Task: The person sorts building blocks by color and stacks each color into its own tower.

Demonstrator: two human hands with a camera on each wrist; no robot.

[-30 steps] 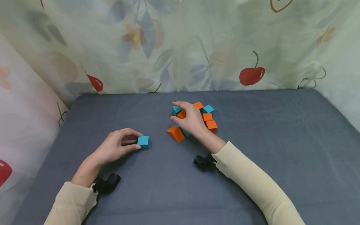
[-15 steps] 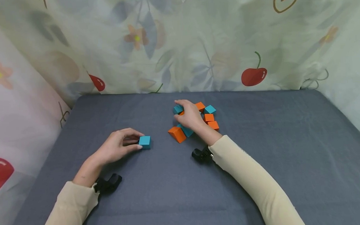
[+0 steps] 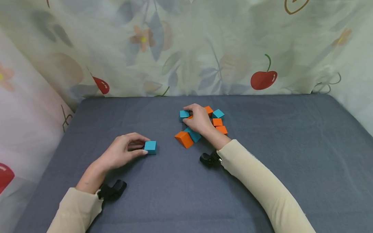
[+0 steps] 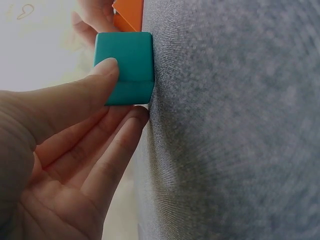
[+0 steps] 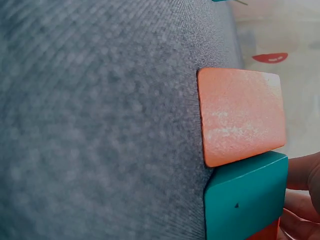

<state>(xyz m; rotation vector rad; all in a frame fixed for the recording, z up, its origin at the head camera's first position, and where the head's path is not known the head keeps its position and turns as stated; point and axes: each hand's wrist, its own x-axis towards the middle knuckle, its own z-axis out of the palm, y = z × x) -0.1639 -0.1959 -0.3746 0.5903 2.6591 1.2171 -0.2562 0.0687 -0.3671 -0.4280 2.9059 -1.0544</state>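
My left hand (image 3: pixel 123 151) holds a blue cube (image 3: pixel 150 147) on the cloth, to the left of the other blocks. In the left wrist view the thumb lies on one face of this cube (image 4: pixel 127 55), with the fingers behind it. My right hand (image 3: pixel 200 121) reaches over the block cluster and pinches another blue cube (image 3: pixel 184 114) at its far left edge, between thumb and fingertips. An orange block (image 3: pixel 189 117) is mostly hidden under that hand. Fingers of the right hand (image 5: pixel 300 205) show only partly in the right wrist view.
Below the right hand lie an orange wedge-like block (image 3: pixel 184 139) and a blue block (image 3: pixel 193 134). To its right sit orange blocks (image 3: pixel 217 122) and a blue one (image 3: pixel 218 114). A dark grey cloth (image 3: pixel 164 196) covers the table; a printed curtain (image 3: pixel 185 68) hangs behind.
My right hand has closed its thumb and fingers onto the far-left blue cube, which has turned to face squarely forward. The left hand keeps its hold, almost still.
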